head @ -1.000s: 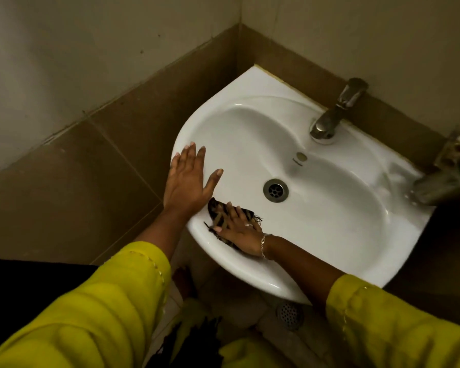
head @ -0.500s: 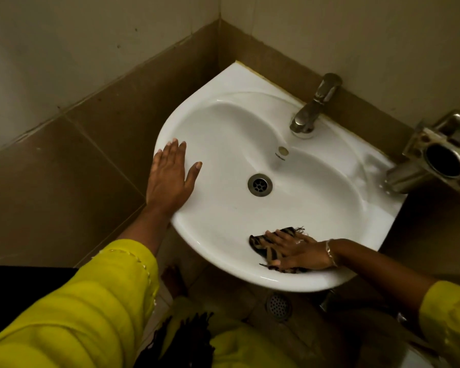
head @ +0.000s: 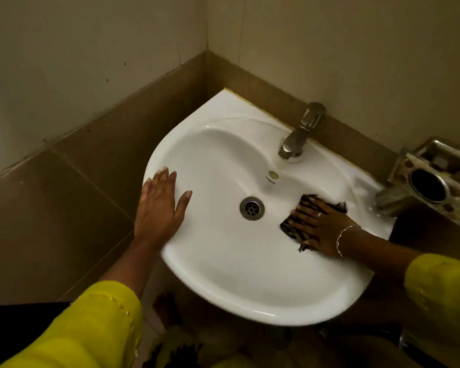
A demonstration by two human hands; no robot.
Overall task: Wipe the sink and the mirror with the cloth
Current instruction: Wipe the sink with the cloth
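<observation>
A white corner sink [head: 223,261] fills the middle of the head view, with a metal drain [head: 252,208] in its bowl. My right hand [head: 320,227] lies flat on a dark patterned cloth [head: 292,227], pressing it against the right inner slope of the bowl, right of the drain. My left hand [head: 161,205] rests flat on the sink's left rim, fingers spread, holding nothing. No mirror is in view.
A chrome tap [head: 300,134] stands at the back of the sink. A metal soap and brush holder [head: 425,181] is fixed to the wall at the right. Brown tiled walls meet in the corner behind. A floor drain [head: 278,335] shows below the sink.
My right hand has slid the cloth from the bowl's front left, along the front, up to the right side of the bowl. My left hand stays on the left rim.
</observation>
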